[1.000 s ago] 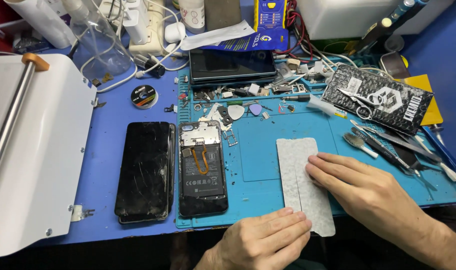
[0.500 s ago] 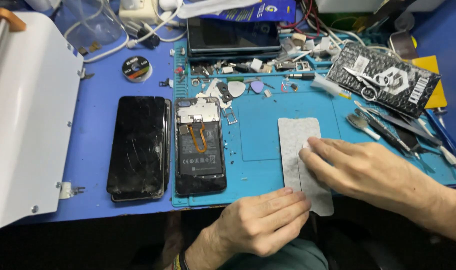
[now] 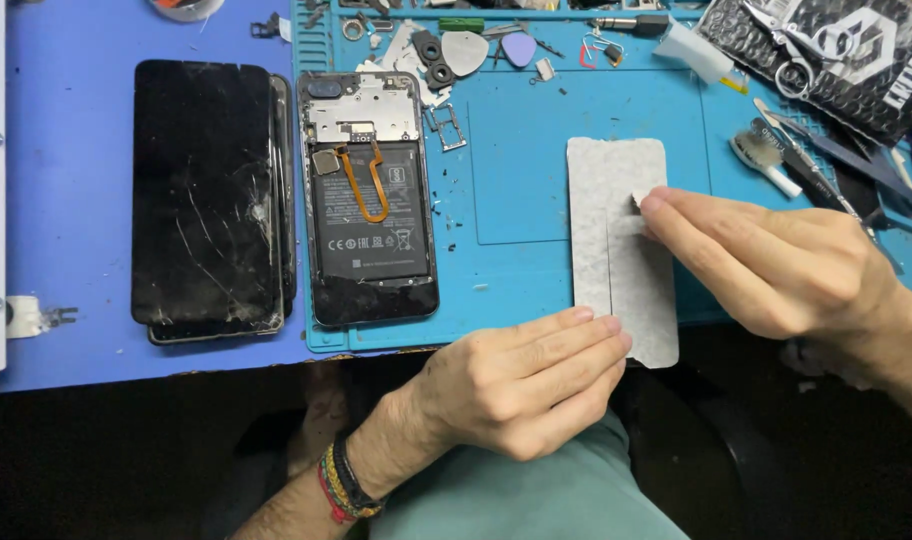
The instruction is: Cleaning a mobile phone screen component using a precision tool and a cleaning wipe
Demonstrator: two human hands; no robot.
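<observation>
Matt grey textured sheet (image 3: 616, 230) — glossy cracked glass screen (image 3: 204, 190)

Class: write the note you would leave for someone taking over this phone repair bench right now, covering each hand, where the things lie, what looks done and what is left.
Left hand: flat, fingertips pinning the grey sheet's lower edge at the mat's front.
Right hand: fingertips pinching a small tab at the sheet's right edge.
Opened phone: back off, battery exposed, on the mat's left.
Cracked screen: on the blue table, left of the phone.
Done: phone opened.
Left: sheet not yet on the phone; phone not reassembled.
</observation>
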